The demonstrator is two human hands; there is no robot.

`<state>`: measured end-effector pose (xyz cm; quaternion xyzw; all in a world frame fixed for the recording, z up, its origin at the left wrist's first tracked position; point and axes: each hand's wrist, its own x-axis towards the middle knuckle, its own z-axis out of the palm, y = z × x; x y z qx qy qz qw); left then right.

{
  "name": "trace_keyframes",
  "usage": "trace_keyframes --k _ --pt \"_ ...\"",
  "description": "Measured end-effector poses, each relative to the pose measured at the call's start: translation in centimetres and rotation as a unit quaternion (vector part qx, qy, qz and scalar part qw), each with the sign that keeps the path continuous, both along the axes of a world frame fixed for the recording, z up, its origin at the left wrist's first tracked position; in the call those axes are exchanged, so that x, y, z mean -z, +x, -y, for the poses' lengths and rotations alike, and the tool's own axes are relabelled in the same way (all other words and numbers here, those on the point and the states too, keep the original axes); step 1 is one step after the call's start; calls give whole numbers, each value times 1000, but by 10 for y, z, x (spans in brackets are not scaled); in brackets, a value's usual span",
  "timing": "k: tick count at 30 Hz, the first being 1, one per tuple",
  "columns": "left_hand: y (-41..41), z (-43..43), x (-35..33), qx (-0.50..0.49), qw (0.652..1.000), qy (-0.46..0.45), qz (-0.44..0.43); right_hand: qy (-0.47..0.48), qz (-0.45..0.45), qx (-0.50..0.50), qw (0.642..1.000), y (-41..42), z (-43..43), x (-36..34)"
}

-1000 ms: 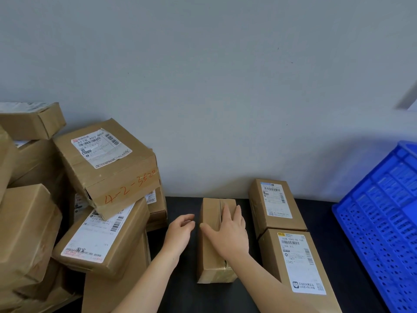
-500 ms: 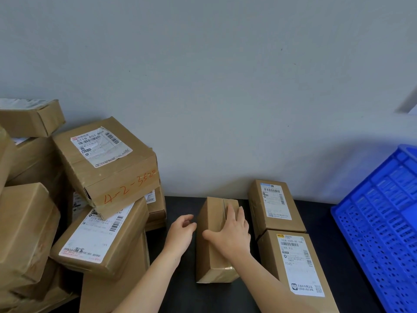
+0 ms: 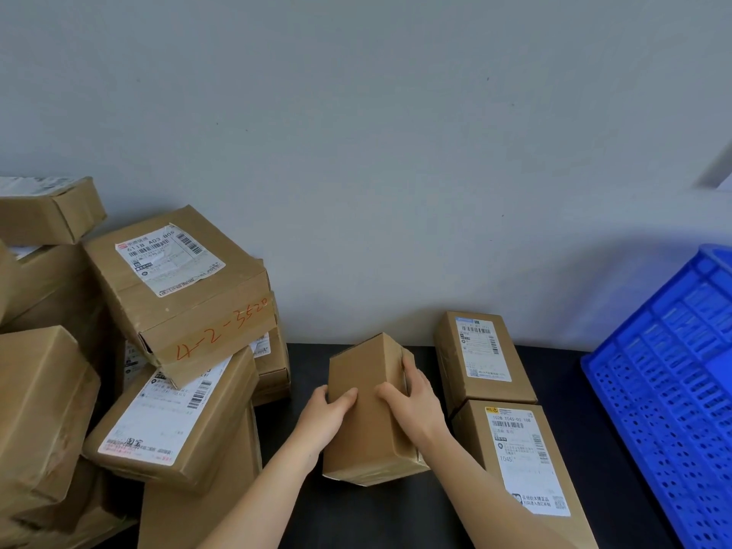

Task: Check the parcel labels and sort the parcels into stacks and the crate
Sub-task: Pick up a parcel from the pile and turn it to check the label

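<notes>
We held one brown parcel between both hands, out in front of us over the black table. Our left hand clasped its left side. The thumb lay across the plain face turned up to us, pointing right, and the fingers wrapped round the left wall out of sight. Our right hand gripped the opposite side, with its thumb on the same face pointing left and its fingers curled over the right edge farther up. The two thumb tips lay near each other but apart. Both forearms rose bare from the bottom of the view and drew together toward the parcel. The parcel was tilted, its far end raised beyond our fingers and its near end low by our wrists. We could not tell whether that near end touched the table.

Just right of our right hand lay two more parcels end to end, labels up. The farther parcel lay beyond the knuckles and the nearer parcel alongside the right forearm. Farther right stood the blue crate. Left of our left hand a loose pile of parcels leaned together. Among them a tilted box marked "4-2-3520" in red rested on a labelled box close by the left forearm.
</notes>
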<state>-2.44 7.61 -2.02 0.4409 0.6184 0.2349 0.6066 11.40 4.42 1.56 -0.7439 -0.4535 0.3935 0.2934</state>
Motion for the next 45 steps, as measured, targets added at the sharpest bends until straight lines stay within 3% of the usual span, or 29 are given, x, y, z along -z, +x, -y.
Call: trace_keyframes --k 6,10,45 --pt "2 1 -2 66 992 68 -82 -27 -31 7 999 10 0 8" --pt "2 0 1 89 988 64 -108 -49 -17 1 999 9 1 14" --pt "11 -16 4 51 997 -18 -58 -71 -15 17 997 7 -11 25"
